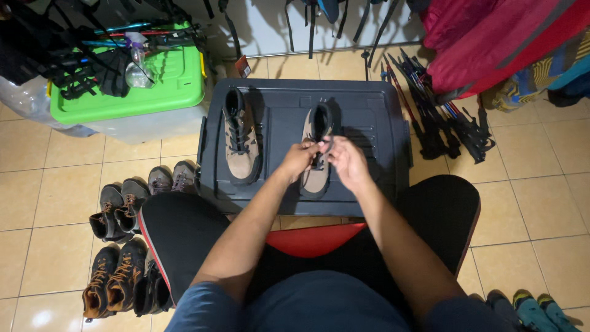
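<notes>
Item 1: dark plastic storage bin [369,110], lid shut, standing on the tiled floor [541,203] in the middle of the scene, just beyond the seated person's knees.

Item 2: right-hand tan shoe [318,175] with black collar, toe pointing near, resting on the bin lid right of centre. The left hand [299,158] and right hand [348,161] meet over its laces [319,161]; the fingers of both are pinched shut on the black laces at mid-shoe (exact grip partly hidden by the knuckles).

Item 3: second tan shoe [238,138], matching, untouched, on the lid's left part, well apart from both hands.

Item 4: green-lidded tub [166,86], far left, carrying black straps and a clear bottle [136,64].

Item 5: 3 pairs of boots on the floor at left: grey pair [117,209], brown-laced pair [114,280], and a smaller grey pair [171,179] beside the bin.

Item 6: bundle of trekking poles [436,117], far right, lying beside red fabric [491,37].

Item 7: teal shoes [541,310], near right corner.
</notes>
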